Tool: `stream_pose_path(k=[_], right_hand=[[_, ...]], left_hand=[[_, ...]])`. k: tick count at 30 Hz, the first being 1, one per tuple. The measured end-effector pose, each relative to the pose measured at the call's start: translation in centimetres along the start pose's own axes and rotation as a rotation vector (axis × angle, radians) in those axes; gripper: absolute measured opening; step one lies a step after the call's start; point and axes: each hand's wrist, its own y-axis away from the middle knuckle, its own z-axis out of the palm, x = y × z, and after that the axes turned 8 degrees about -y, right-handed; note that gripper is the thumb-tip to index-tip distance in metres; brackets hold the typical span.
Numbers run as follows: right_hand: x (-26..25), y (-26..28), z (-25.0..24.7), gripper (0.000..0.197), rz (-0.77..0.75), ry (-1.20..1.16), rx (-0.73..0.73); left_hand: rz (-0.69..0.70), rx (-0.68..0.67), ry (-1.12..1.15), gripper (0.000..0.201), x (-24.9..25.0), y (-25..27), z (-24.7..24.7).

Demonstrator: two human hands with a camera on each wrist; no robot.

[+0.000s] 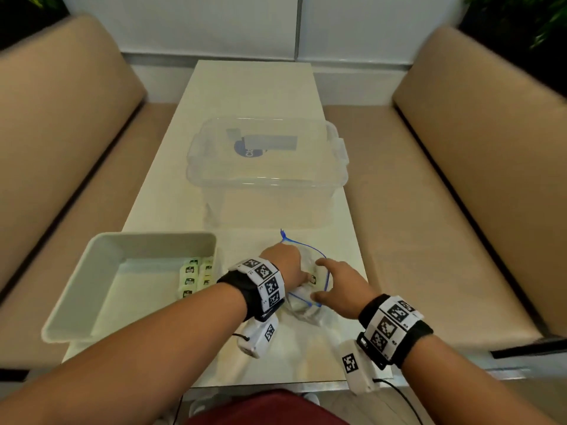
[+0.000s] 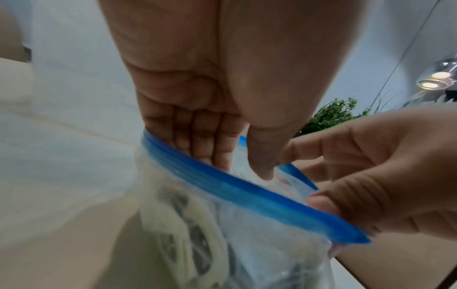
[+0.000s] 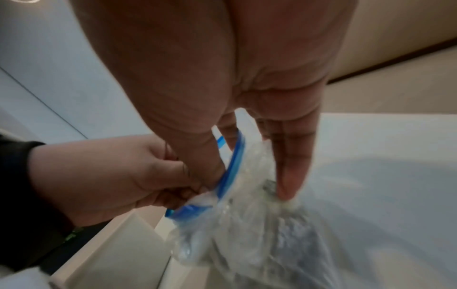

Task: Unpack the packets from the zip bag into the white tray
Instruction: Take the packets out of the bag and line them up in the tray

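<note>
The left hand (image 1: 287, 259) is reaching into the clear blue-rimmed plastic zip bag (image 1: 310, 297), whose rim is pinched by the right hand (image 1: 339, 286); a packet must next be gripped and carried to the white rectangular plastic tray (image 1: 101, 289).

The zip bag (image 1: 310, 271) is clear with a blue seal; the tray (image 1: 101, 271) is white; its packets (image 1: 196, 276) are pale yellow-green with black marks; the wristbands (image 1: 264, 286) carry black-and-white squares.
</note>
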Motion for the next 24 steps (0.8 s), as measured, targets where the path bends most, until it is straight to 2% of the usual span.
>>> stream_pose_path(k=[5,9,13,18,20,24], right_hand=[[1.8,-0.4,0.7,0.085,-0.066,-0.131,0.033],[2.5,-1.2,0.3,0.087,-0.115,-0.133,0.016],[2.6,-1.5,-0.7,0.082,-0.166,-0.097,0.019],[2.5,-2.1,-1.6,0.074,-0.293,-0.186,0.112],[2.1,-2.2,-2.2,0.064,-0.374,-0.229,0.166],[1.2,-2.1,-3.4,0.025,-0.496,-0.365,0.183]], left_hand=[[-0.115,0.048,0.006,0.046,1.4,-0.3,1.3],[-0.146,0.078,0.063,0.031,2.6,0.2,1.3],[-0.174,0.176,0.215,0.024,1.9,1.3,0.4],[-0.119,0.321,0.441,0.015,0.4,2.9,-1.9],[-0.061,0.349,0.5,0.014,0.3,3.6,-2.7],[0.022,0.398,0.584,0.01,0.5,4.5,-3.6]])
